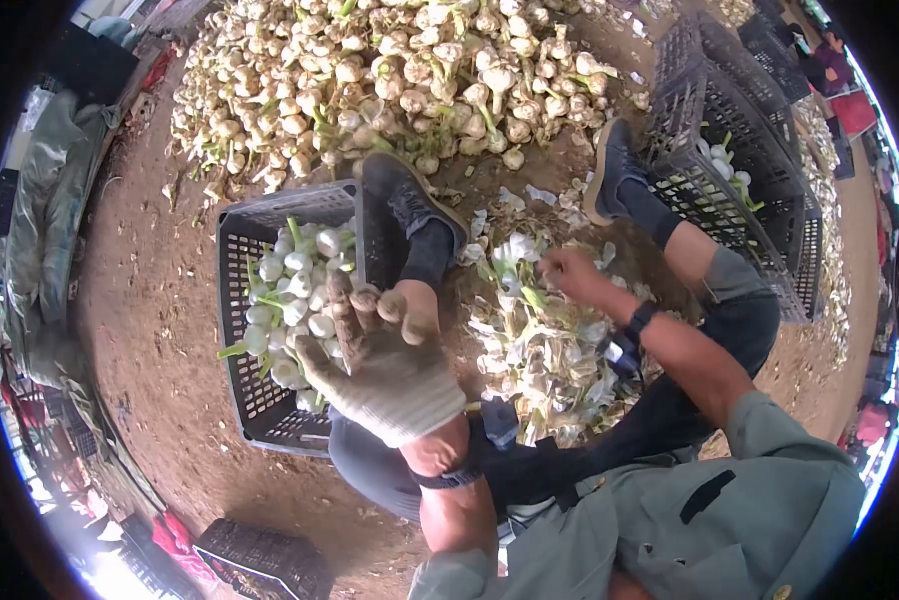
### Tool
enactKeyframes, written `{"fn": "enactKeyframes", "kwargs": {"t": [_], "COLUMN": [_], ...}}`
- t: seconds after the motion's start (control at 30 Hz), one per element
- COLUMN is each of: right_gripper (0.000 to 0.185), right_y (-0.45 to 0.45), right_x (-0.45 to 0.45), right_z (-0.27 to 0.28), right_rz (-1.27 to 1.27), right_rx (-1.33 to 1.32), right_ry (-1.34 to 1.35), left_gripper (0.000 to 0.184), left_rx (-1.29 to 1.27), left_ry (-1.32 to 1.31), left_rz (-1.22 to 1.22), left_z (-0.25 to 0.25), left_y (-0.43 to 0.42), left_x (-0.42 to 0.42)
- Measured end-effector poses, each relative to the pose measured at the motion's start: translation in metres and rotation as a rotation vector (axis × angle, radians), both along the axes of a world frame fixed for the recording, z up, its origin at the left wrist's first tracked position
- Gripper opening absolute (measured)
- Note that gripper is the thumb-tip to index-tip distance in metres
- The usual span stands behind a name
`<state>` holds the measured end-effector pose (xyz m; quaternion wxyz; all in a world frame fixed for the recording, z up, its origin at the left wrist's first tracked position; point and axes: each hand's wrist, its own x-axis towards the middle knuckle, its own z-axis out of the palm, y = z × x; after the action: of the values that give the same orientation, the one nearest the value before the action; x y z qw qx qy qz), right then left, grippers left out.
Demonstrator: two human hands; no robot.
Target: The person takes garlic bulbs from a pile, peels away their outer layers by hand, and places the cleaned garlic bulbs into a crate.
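Note:
My left hand (pixel 384 365), in a white knitted glove with soiled fingertips, is over the near right side of a black plastic crate (pixel 231 330). Its fingers are apart, and no object shows in it. Below and beyond it, trimmed white garlic bulbs (pixel 294 285) with short green stems lie in the crate. My bare right hand (pixel 572 275) is closed above a heap of garlic skins and leaves (pixel 529 350) between my legs. Whatever its fingers hold, if anything, is hidden. Close to those fingers is a whitish piece (pixel 519 247), either a bulb or loose skin.
A large pile of untrimmed garlic (pixel 399 80) covers the ground ahead of my shoes. Stacked black crates (pixel 729 150) stand at the right, one with some garlic inside. Another dark crate (pixel 264 560) sits at the lower left, near a draped green-grey sheet (pixel 54 230).

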<state>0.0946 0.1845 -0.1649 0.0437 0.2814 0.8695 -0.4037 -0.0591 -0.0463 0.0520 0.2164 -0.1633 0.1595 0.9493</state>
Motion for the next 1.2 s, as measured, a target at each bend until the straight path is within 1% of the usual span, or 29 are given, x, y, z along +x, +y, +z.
{"fn": "enactKeyframes", "kwargs": {"t": [0.03,0.1,0.13,0.17,0.23,0.27,0.3,0.33,0.37,0.4,0.43,0.47,0.5,0.53,0.57,0.6,0.63,0.73,0.77,0.8,0.87,0.93,0.97,1.0,1.03,1.07,1.1,1.13,1.2], "right_gripper": [0.033,0.030,0.027,0.026,0.036,0.036,0.043,0.049,0.033,0.033,0.031,0.032,0.030,0.030,0.031,0.032,0.037,0.030,0.028,0.023,0.024,0.024,0.022,0.022,0.021,0.021,0.018,0.018,0.015], "right_y": [0.015,0.043,0.065,0.083,0.092,0.097,0.101,0.108,0.128,0.134,0.140,0.140,0.134,0.132,0.129,0.121,0.103,0.065,0.051,0.032,0.008,-0.007,-0.013,-0.020,-0.029,-0.035,-0.033,-0.034,-0.037], "right_x": [-0.013,-0.045,-0.064,-0.080,-0.113,-0.127,-0.141,-0.153,-0.152,-0.158,-0.159,-0.157,-0.153,-0.145,-0.132,-0.119,-0.106,-0.061,-0.049,-0.037,-0.013,0.008,0.016,0.019,0.020,0.021,0.026,0.031,0.037], "right_z": [-0.015,-0.041,-0.050,-0.058,-0.061,-0.056,-0.044,-0.041,-0.110,-0.110,-0.107,-0.104,-0.103,-0.096,-0.087,-0.070,-0.033,0.054,0.085,0.130,0.180,0.202,0.211,0.221,0.229,0.238,0.245,0.253,0.264], "right_rz": [-0.025,-0.244,-0.257,-0.269,-0.353,-0.352,-0.314,-0.275,-0.330,-0.331,-0.316,-0.299,-0.321,-0.322,-0.285,-0.247,-0.332,-0.203,-0.169,-0.126,-0.155,-0.093,-0.129,-0.129,-0.235,-0.338,-0.290,-0.282,-0.225], "right_rx": [-0.002,-0.125,-0.021,0.083,0.304,0.295,0.211,0.128,0.332,0.325,0.319,0.314,0.379,0.388,0.232,0.077,-0.191,-0.133,-0.088,0.022,-0.181,-0.222,-0.324,-0.305,-0.362,-0.424,-0.426,-0.421,-0.404], "right_ry": [0.046,0.105,-0.001,-0.107,0.062,0.058,-0.034,-0.123,0.247,0.246,0.095,-0.056,0.054,0.059,0.095,0.132,0.149,0.284,0.320,0.297,0.260,0.409,0.433,0.452,0.598,0.741,0.765,0.773,0.621], "left_gripper": [0.059,0.058,0.060,0.058,0.055,0.053,0.048,0.048,0.046,0.045,0.041,0.041,0.039,0.036,0.037,0.030,0.030,0.033,0.035,0.036,0.039,0.042,0.042,0.042,0.042,0.043,0.045,0.045,0.048], "left_rx": [-0.076,-0.025,0.033,0.005,-0.078,-0.152,-0.198,-0.207,-0.235,-0.261,-0.337,-0.341,-0.396,-0.444,-0.490,-0.422,-0.497,-0.710,-0.764,-0.679,-0.606,-0.520,-0.606,-0.695,-0.686,-0.561,-0.438,-0.437,-0.408], "left_ry": [-0.065,-0.028,0.018,-0.043,-0.044,-0.039,-0.019,-0.019,0.006,0.031,0.034,0.030,0.012,-0.001,-0.041,0.077,0.152,0.315,0.372,0.478,0.645,0.693,0.749,0.802,0.822,0.800,0.772,0.781,0.787], "left_rz": [0.033,-0.009,-0.057,-0.032,-0.045,-0.063,-0.088,-0.090,-0.113,-0.134,-0.158,-0.158,-0.176,-0.194,-0.163,-0.213,-0.261,-0.406,-0.508,-0.439,-0.530,-0.721,-0.755,-0.783,-0.777,-0.827,-0.874,-0.867,-0.915], "left_z": [0.003,0.000,-0.002,-0.001,-0.006,-0.009,-0.012,-0.013,-0.013,-0.013,-0.017,-0.017,-0.016,-0.014,-0.012,-0.028,-0.035,-0.037,-0.044,-0.060,-0.065,-0.058,-0.056,-0.046,-0.036,-0.026,-0.017,-0.015,-0.012], "left_y": [0.006,0.012,0.017,0.024,0.030,0.032,0.035,0.039,0.043,0.047,0.048,0.050,0.053,0.056,0.058,0.054,0.055,0.065,0.068,0.076,0.080,0.079,0.076,0.075,0.072,0.068,0.064,0.059,0.052], "left_x": [0.002,0.006,0.006,0.004,0.005,0.007,0.009,0.010,0.012,0.012,0.012,0.014,0.016,0.018,0.020,0.024,0.026,0.037,0.040,0.048,0.056,0.060,0.063,0.064,0.064,0.064,0.063,0.063,0.064]}}
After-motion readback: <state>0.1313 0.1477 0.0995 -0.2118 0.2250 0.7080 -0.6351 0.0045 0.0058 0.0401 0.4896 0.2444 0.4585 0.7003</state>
